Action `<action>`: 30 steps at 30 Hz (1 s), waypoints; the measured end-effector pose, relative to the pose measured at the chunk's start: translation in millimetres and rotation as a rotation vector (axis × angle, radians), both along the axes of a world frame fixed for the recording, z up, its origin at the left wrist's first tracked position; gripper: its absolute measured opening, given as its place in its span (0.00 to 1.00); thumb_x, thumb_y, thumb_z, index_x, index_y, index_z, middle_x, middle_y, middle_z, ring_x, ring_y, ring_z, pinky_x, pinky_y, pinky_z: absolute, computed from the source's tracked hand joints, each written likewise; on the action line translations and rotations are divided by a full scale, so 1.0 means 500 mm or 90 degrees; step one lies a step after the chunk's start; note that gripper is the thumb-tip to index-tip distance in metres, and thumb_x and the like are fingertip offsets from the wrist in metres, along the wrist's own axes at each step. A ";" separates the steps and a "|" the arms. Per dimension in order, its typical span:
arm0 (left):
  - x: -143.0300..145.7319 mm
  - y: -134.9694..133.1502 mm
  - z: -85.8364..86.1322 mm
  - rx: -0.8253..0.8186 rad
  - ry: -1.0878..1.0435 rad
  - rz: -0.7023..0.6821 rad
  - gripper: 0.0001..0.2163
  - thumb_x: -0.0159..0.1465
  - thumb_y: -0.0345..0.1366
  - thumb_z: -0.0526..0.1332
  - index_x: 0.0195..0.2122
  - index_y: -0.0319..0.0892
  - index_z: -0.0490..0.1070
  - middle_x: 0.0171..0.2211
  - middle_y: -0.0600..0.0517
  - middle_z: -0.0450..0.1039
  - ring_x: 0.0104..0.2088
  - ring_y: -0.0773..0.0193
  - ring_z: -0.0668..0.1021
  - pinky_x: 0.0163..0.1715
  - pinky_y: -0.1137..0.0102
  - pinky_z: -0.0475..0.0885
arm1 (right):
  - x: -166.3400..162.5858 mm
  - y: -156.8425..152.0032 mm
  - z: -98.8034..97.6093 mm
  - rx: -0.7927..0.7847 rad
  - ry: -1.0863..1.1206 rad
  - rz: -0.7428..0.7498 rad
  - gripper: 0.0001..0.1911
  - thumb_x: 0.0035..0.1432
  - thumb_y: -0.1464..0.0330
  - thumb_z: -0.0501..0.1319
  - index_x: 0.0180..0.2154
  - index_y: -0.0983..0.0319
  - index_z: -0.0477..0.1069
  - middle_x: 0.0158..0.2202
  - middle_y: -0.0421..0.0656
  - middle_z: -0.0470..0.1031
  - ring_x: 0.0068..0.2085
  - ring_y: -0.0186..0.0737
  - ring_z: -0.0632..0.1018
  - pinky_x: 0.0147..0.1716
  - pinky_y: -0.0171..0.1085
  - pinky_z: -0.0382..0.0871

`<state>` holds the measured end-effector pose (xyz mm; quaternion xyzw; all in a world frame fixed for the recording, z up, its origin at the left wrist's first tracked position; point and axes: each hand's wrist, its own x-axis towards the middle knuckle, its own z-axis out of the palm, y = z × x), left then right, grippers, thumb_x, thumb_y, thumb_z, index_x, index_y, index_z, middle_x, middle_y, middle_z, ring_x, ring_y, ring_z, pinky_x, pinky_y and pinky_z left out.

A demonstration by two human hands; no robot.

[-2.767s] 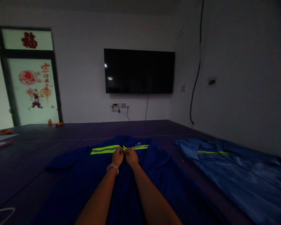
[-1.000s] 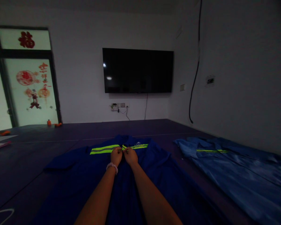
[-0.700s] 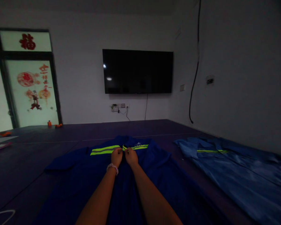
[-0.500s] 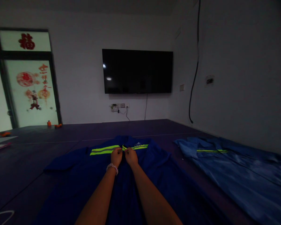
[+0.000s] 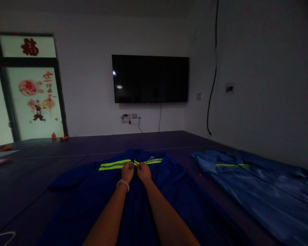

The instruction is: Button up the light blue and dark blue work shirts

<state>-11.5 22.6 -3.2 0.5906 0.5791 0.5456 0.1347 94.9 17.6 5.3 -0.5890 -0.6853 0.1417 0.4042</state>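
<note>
A dark blue work jacket (image 5: 92, 201) with yellow-green and grey reflective stripes lies spread out in front of me, its collar end away from me. My left hand (image 5: 127, 172), with a pale scrunchie (image 5: 123, 185) on the wrist, pinches the jacket's front edge at the chest stripe. Close beside it on the right, my right hand (image 5: 144, 172) pinches the facing front edge at the same height. A bit of the bright stripe shows between the fingertips. Whether a button or zip is there is too small and dark to tell.
To the right lies another blue garment (image 5: 246, 184) with a yellow-green stripe. Both rest on a dark purple surface (image 5: 102, 143). A television (image 5: 151, 79) hangs on the far wall, and a black cable (image 5: 212, 92) dangles at the right. Small orange objects (image 5: 53, 136) stand near the door.
Both hands stay at the chest stripe, with only a slight shift of the fingers. The view has tilted very slightly.
</note>
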 end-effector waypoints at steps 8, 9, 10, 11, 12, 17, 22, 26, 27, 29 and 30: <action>-0.001 0.002 -0.006 -0.003 -0.023 -0.002 0.11 0.53 0.23 0.55 0.35 0.38 0.72 0.25 0.53 0.73 0.24 0.69 0.73 0.25 0.76 0.64 | -0.001 0.002 -0.004 -0.005 -0.007 -0.006 0.09 0.57 0.71 0.54 0.36 0.63 0.72 0.35 0.47 0.78 0.39 0.38 0.76 0.33 0.30 0.62; 0.000 0.002 -0.006 -0.003 -0.027 -0.002 0.11 0.53 0.24 0.55 0.35 0.38 0.72 0.25 0.53 0.73 0.23 0.69 0.73 0.25 0.76 0.64 | -0.001 0.002 -0.004 -0.005 -0.009 -0.007 0.09 0.57 0.71 0.54 0.36 0.63 0.72 0.35 0.46 0.78 0.39 0.38 0.76 0.33 0.30 0.62; 0.000 0.002 -0.007 -0.003 -0.031 -0.003 0.11 0.53 0.24 0.55 0.35 0.38 0.72 0.25 0.53 0.73 0.23 0.69 0.73 0.24 0.76 0.64 | -0.001 0.002 -0.004 -0.005 -0.010 -0.007 0.09 0.57 0.71 0.54 0.36 0.63 0.72 0.35 0.46 0.78 0.39 0.38 0.76 0.33 0.30 0.62; 0.001 0.003 -0.007 -0.003 -0.035 -0.004 0.11 0.53 0.24 0.55 0.35 0.38 0.72 0.25 0.54 0.73 0.23 0.69 0.72 0.24 0.76 0.64 | -0.001 0.001 -0.003 -0.005 -0.011 -0.007 0.09 0.57 0.71 0.54 0.36 0.63 0.72 0.35 0.46 0.78 0.39 0.38 0.76 0.33 0.30 0.62; 0.001 0.003 -0.007 -0.003 -0.039 -0.004 0.10 0.53 0.25 0.55 0.35 0.38 0.72 0.24 0.54 0.73 0.22 0.69 0.72 0.24 0.76 0.64 | -0.001 0.001 -0.003 -0.004 -0.012 -0.006 0.09 0.57 0.71 0.54 0.36 0.63 0.72 0.35 0.46 0.78 0.39 0.38 0.76 0.33 0.30 0.62; 0.001 0.006 -0.006 -0.001 -0.052 -0.002 0.09 0.54 0.27 0.55 0.33 0.38 0.72 0.25 0.54 0.73 0.24 0.67 0.74 0.26 0.75 0.65 | 0.000 0.000 -0.001 -0.002 -0.017 -0.009 0.10 0.58 0.70 0.53 0.37 0.62 0.72 0.35 0.46 0.78 0.38 0.38 0.76 0.32 0.30 0.61; -0.001 0.010 -0.010 -0.001 -0.055 -0.005 0.09 0.53 0.26 0.55 0.33 0.39 0.73 0.26 0.53 0.73 0.26 0.67 0.74 0.27 0.74 0.66 | -0.001 0.000 -0.001 -0.004 -0.022 -0.016 0.10 0.59 0.69 0.52 0.36 0.62 0.72 0.35 0.46 0.78 0.38 0.39 0.76 0.30 0.30 0.60; -0.003 0.013 -0.013 -0.009 -0.055 -0.008 0.10 0.53 0.25 0.55 0.34 0.39 0.72 0.23 0.54 0.72 0.24 0.67 0.73 0.26 0.74 0.65 | -0.001 -0.001 -0.002 -0.003 -0.025 -0.019 0.10 0.59 0.69 0.52 0.35 0.62 0.72 0.35 0.46 0.78 0.38 0.39 0.76 0.30 0.30 0.60; -0.004 0.013 -0.013 -0.011 -0.054 -0.008 0.10 0.53 0.25 0.55 0.34 0.39 0.72 0.23 0.54 0.72 0.23 0.67 0.73 0.25 0.75 0.64 | -0.001 -0.001 -0.001 -0.003 -0.025 -0.020 0.10 0.59 0.69 0.52 0.35 0.62 0.72 0.35 0.46 0.77 0.38 0.39 0.76 0.30 0.30 0.60; -0.005 0.014 -0.013 -0.014 -0.054 -0.009 0.10 0.52 0.25 0.56 0.34 0.38 0.72 0.22 0.55 0.71 0.23 0.68 0.72 0.24 0.75 0.63 | -0.001 0.000 -0.001 -0.003 -0.026 -0.021 0.11 0.59 0.69 0.52 0.35 0.63 0.72 0.35 0.46 0.77 0.38 0.40 0.76 0.30 0.31 0.60; -0.005 0.014 -0.012 -0.015 -0.054 -0.009 0.10 0.52 0.25 0.56 0.34 0.38 0.72 0.22 0.55 0.71 0.22 0.68 0.72 0.24 0.75 0.63 | -0.001 0.000 -0.001 -0.002 -0.026 -0.022 0.11 0.59 0.68 0.52 0.35 0.63 0.72 0.35 0.47 0.77 0.38 0.40 0.76 0.30 0.31 0.60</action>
